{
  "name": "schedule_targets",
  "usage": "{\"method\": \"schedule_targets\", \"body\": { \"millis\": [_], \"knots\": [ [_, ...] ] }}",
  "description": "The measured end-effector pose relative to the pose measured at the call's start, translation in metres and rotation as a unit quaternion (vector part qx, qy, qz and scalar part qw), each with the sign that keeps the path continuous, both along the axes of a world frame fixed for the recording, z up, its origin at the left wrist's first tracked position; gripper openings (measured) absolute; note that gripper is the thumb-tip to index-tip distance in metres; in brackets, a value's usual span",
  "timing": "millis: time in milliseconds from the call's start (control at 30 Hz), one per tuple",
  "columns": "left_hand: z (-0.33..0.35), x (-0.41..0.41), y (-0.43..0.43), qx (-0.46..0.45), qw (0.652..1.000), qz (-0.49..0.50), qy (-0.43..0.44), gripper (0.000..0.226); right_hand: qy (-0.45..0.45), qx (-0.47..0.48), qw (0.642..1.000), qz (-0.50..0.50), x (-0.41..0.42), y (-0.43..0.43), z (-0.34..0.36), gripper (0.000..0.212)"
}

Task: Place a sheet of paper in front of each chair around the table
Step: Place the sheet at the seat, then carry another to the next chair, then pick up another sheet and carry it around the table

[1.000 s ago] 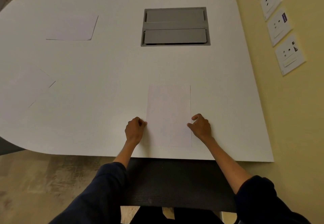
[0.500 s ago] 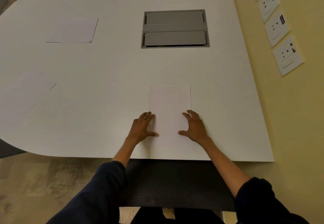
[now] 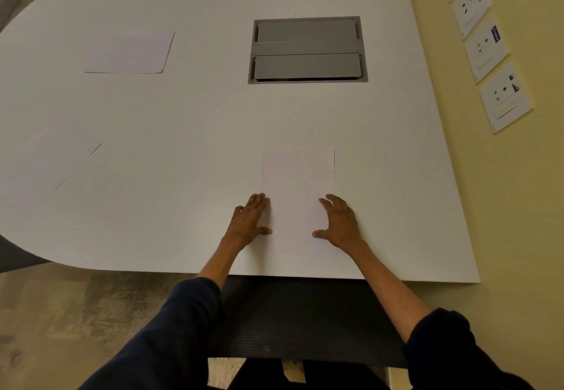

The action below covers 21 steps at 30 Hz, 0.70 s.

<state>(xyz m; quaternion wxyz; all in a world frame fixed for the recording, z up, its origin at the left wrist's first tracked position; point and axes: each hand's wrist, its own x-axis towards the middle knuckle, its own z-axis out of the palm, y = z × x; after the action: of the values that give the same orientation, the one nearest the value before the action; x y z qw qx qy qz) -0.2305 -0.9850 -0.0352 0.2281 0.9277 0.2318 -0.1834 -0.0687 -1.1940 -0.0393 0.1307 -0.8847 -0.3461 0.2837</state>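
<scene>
A white sheet of paper (image 3: 297, 194) lies flat on the white table (image 3: 198, 133), near the front edge, in line with the dark chair back (image 3: 302, 319) below. My left hand (image 3: 248, 223) rests flat with fingers spread on the sheet's left edge. My right hand (image 3: 340, 223) lies flat and spread on its right edge. Neither hand grips anything. A second sheet (image 3: 131, 52) lies at the far left of the table. A third sheet (image 3: 50, 157) lies angled near the left edge.
A grey cable hatch (image 3: 308, 50) is set into the table beyond the near sheet. A yellow wall (image 3: 500, 206) with several socket plates (image 3: 505, 96) runs close along the table's right side. Beige floor shows at the lower left.
Both hands went from curled fingertips pinching the sheet's side edges to flat, spread palms on it. The sheet has stayed in place.
</scene>
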Motion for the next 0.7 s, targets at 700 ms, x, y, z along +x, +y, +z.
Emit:
{"method": "schedule_targets", "body": {
  "millis": [700],
  "knots": [
    [0.104,-0.023,0.003,0.074,0.937,0.234,-0.249,0.050,-0.041,0.255,0.966,-0.023,-0.013,0.091,0.091,0.044]
  ]
}}
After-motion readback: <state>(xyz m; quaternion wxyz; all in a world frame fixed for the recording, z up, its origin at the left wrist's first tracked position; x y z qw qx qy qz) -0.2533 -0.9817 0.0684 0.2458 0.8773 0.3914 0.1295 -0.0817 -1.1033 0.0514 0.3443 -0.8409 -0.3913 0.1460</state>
